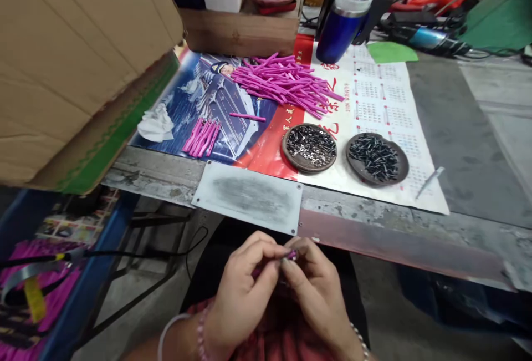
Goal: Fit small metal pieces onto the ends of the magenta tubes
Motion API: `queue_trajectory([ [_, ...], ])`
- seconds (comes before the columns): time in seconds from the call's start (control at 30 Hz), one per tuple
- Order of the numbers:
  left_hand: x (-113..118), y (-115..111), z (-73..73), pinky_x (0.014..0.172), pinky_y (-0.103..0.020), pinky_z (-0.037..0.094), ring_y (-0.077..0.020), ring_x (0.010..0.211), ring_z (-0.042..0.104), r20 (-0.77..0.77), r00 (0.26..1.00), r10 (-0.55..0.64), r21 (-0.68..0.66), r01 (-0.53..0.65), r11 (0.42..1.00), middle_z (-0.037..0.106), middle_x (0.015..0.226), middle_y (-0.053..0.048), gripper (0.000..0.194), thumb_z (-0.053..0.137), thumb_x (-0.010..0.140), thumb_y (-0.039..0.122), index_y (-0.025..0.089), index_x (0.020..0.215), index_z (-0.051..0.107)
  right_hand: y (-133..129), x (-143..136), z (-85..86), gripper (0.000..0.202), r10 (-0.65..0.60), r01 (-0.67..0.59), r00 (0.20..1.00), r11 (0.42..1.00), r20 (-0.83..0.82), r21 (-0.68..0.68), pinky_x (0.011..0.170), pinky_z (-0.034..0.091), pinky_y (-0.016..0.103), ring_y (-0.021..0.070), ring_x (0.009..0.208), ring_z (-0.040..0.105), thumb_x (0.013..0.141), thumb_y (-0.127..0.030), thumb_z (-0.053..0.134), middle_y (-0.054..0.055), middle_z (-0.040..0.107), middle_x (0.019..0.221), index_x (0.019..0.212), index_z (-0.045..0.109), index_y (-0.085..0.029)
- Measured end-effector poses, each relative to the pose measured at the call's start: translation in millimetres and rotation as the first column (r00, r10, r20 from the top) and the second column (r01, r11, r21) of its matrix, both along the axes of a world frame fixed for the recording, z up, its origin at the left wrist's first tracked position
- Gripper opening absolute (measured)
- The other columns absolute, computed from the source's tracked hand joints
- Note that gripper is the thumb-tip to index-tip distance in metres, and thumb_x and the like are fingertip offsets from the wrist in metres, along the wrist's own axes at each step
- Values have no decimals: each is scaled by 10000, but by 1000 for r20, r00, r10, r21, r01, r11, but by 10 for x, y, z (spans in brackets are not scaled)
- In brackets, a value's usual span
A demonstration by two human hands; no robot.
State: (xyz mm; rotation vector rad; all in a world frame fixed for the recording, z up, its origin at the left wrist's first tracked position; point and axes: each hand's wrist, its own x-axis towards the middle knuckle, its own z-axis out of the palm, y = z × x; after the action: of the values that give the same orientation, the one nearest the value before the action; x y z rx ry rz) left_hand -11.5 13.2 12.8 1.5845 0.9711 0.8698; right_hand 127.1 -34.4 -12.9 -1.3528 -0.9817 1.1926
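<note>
My left hand (249,286) and my right hand (313,289) meet fingertip to fingertip over my lap, below the table edge. Between them they pinch a small magenta piece (292,255), mostly hidden by the fingers. On the table lie a big pile of magenta sticks (286,81), a smaller bundle of them (201,137) and a single stick (247,117). One round dish (284,153) holds small metal nuts or rings; another dish (402,166) holds dark screw-like parts. A grey plate (249,197) lies at the table's front edge, just beyond my hands.
A large cardboard box (83,56) stands at the left, with crumpled tissue (155,123) beside it. A blue bottle (344,25) and a wooden box (239,31) stand at the back. At the lower left, a blue crate (89,294) holds more magenta sticks.
</note>
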Motion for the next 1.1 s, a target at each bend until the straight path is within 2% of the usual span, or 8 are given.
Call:
queue_trajectory([
  [0.17, 22, -53, -23, 623, -192, 555, -127, 725, 667, 51, 998, 30, -69, -26, 997, 630, 845, -22, 202, 555, 914, 36, 184, 891, 691, 16, -99, -51, 576, 75, -75, 997, 997, 29, 16, 457, 327, 215, 95, 493, 369, 1073, -510, 296, -40, 397, 556, 617, 463, -199],
  [0.4, -15, -83, -16, 658, -185, 559, -119, 750, 671, 33, 999, 26, -14, -25, 1000, 637, 872, -13, 254, 527, 922, 16, 214, 952, 685, 61, -18, -56, 636, 232, -231, 972, 973, 40, -19, 495, 360, 234, 105, 504, 429, 1001, -671, 375, -23, 464, 554, 594, 491, -198],
  [0.53, -231, 172, 71, 679, -191, 545, -122, 770, 652, -104, 993, -47, 166, 64, 984, 628, 865, -17, 239, 546, 947, 25, 197, 1017, 697, 52, 122, -85, 740, 302, -300, 953, 953, 24, -48, 459, 353, 230, 108, 455, 447, 1015, -706, 114, -22, 463, 505, 591, 459, -207],
  [0.63, -533, 528, 143, 765, -242, 531, -142, 864, 663, -314, 948, -45, 379, 169, 910, 647, 948, -39, 277, 509, 966, 18, 186, 1112, 674, 0, 176, -161, 591, 328, -324, 927, 945, 182, -53, 519, 392, 218, 114, 553, 510, 1026, -646, 349, -21, 530, 604, 654, 474, -205],
  [0.77, -725, 925, 174, 799, -338, 460, -208, 921, 651, -618, 786, 38, 517, 369, 772, 677, 959, -62, 290, 466, 953, 1, 166, 1067, 675, -129, 199, -463, 354, 207, -347, 479, 937, 853, -33, 563, 467, 221, 132, 571, 608, 1054, -409, 449, -3, 628, 680, 791, 578, -210],
  [0.83, -578, 996, 144, 784, -355, 433, -227, 902, 630, -679, 734, 22, 511, 451, 731, 676, 915, -68, 294, 454, 937, -10, 152, 1024, 684, -168, 231, -650, 251, 109, -284, 312, 959, 944, -17, 599, 504, 283, 192, 600, 659, 1022, -329, 504, 50, 672, 684, 852, 636, -200],
  [1.0, 47, 949, 81, 747, -352, 422, -219, 838, 588, -694, 710, -120, 483, 582, 654, 663, 897, -56, 275, 485, 920, 11, 179, 975, 696, -153, 322, -877, 267, 30, -217, 149, 976, 988, 4, 835, 555, 532, 379, 949, 722, 921, -130, 574, 226, 753, 1057, 1166, 680, -144],
  [1.1, -29, 969, 132, 736, -343, 418, -210, 842, 598, -685, 710, -162, 472, 602, 644, 670, 906, -52, 282, 481, 914, 2, 183, 979, 687, -175, 303, -881, 341, 28, -252, 103, 968, 994, -2, 882, 570, 527, 367, 976, 730, 864, -41, 568, 212, 760, 1094, 1159, 705, -141],
])
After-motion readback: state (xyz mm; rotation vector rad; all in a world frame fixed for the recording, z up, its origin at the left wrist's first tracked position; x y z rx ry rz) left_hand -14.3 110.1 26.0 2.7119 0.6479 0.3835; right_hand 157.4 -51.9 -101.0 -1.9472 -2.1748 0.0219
